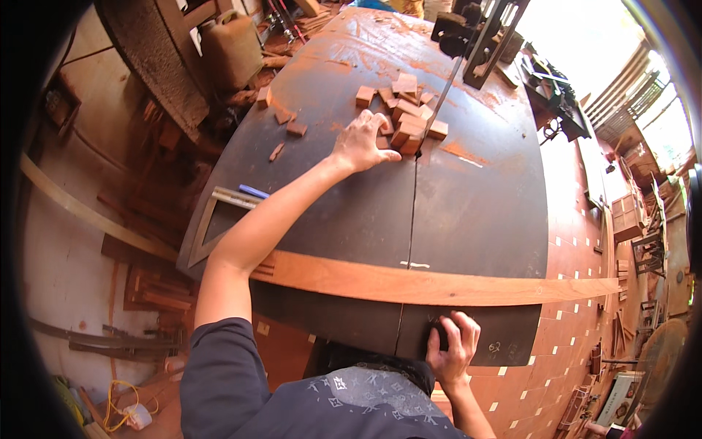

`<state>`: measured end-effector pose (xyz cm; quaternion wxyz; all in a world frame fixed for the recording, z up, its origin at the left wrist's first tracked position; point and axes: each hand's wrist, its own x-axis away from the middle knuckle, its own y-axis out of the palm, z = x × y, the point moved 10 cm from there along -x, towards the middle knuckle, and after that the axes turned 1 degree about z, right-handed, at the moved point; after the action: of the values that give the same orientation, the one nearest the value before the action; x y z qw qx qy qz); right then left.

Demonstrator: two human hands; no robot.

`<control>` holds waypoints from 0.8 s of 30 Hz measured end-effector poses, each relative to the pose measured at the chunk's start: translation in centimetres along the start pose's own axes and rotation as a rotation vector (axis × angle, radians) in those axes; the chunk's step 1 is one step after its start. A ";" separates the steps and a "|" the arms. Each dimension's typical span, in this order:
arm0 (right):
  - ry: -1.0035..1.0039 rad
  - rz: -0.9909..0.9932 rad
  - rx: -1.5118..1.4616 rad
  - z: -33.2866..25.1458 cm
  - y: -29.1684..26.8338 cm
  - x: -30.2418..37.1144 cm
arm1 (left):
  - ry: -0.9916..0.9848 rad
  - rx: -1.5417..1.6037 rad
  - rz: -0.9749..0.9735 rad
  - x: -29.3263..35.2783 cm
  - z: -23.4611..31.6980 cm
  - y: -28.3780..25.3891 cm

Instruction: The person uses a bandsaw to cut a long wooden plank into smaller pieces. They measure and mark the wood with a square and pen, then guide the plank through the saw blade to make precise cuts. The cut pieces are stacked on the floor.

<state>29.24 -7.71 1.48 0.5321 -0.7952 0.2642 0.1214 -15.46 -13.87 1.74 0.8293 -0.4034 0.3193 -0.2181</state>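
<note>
My left hand reaches across the dark saw table, thumb stretched out and fingers bent but apart. Its fingertips are at the near left side of a pile of small reddish wood blocks; whether they touch one is hard to tell. Just right of the pile, a thin bandsaw blade comes down to the table slot. Near the table's front edge, my right hand is half curled with fingers apart, a dark patch beside the thumb. Between the hands, a long wooden board lies across the table and sticks out past its right edge.
A triangular frame and a blue pen lie at the table's left. Loose offcuts and sawdust are scattered farther back. The blade guide hangs at the far right. A dusty jerrycan stands beyond the left edge.
</note>
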 end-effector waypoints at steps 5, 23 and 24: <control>0.093 0.020 0.017 0.6 0.3 -0.4 | -0.041 -0.165 0.060 -2.2 -0.8 3.7; 0.235 0.138 0.069 2.1 -1.1 0.1 | -0.312 -0.110 0.403 -19.3 -11.0 2.8; 0.247 0.152 0.066 2.3 -1.1 0.0 | -0.257 -0.140 0.440 -18.7 -10.4 0.8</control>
<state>30.05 -5.32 1.44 0.5108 -0.7637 0.3910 0.0538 -35.82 -7.34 2.84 0.8606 -0.4051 0.3055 0.0431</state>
